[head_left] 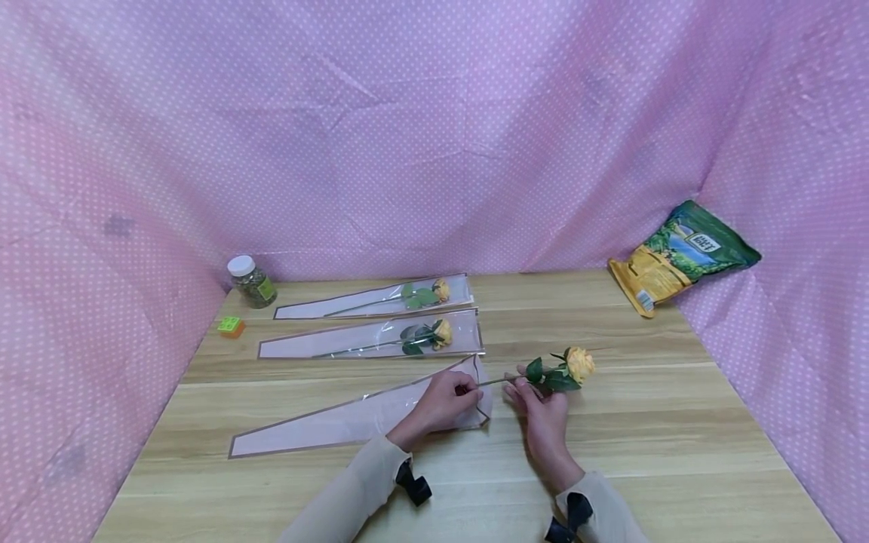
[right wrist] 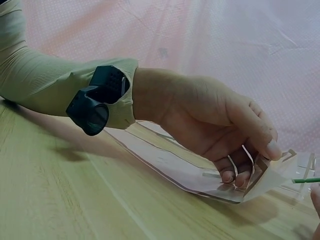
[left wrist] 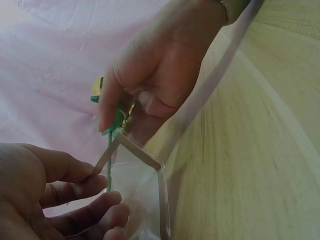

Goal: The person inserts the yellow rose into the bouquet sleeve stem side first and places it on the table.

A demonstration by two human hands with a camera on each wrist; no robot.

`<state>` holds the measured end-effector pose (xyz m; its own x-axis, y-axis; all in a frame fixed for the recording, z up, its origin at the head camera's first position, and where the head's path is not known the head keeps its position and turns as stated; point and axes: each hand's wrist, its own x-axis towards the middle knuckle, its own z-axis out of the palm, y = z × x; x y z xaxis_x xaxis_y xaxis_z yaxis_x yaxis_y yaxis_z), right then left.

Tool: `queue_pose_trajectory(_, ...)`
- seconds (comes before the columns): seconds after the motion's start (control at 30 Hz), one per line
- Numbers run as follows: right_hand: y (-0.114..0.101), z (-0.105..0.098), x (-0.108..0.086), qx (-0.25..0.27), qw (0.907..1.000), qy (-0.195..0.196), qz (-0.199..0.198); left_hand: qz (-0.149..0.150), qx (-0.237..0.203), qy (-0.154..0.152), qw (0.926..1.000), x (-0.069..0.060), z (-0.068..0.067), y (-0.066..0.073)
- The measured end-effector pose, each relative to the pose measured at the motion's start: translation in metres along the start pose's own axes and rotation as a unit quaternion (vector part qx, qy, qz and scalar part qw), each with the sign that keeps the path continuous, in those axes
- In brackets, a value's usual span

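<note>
My left hand pinches the brown-edged rim at the wide mouth of a clear, pale flower sleeve. The mouth gapes a little, as the left wrist view shows at the rim. Just right of it, my right hand holds a yellow rose by its green stem, below the leaves. Bloom to the right, the rose points its stem at the sleeve's mouth. How far the stem reaches inside, I cannot tell. Only a bit of the right hand's fingers shows in the right wrist view.
Two more sleeves, each with a yellow rose inside, lie farther back: a middle sleeve and a rear sleeve. A white-lidded jar and a small green-orange block stand at left. A green-yellow bag leans at back right.
</note>
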<state>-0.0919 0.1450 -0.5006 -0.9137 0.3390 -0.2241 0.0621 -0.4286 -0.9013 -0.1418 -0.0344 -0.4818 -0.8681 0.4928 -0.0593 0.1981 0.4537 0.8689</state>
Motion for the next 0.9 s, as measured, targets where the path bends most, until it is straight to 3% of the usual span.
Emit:
queue_pose_trajectory(0.17, -0.003, 0.0, 0.001, -0.025, 0.9993, 0.024, 0.012, -0.005, -0.002, -0.004, 1.0, 0.0, 0.0, 0.002)
queue_pose_trajectory(0.5, -0.013, -0.003, 0.007, 0.028, 0.999, 0.035, -0.009, -0.012, 0.002, -0.009, 0.9999, 0.003, 0.0, 0.004)
queue_pose_trajectory(0.73, -0.013, -0.004, 0.009, -0.002, 0.9988, 0.019, -0.044, 0.014, 0.014, 0.004, 0.9998, 0.004, -0.001, 0.007)
queue_pose_trajectory(0.9, -0.01, -0.002, 0.01, -0.005, 0.9994, 0.005, -0.035, 0.008, 0.015, 0.003, 0.9999, 0.005, -0.003, 0.007)
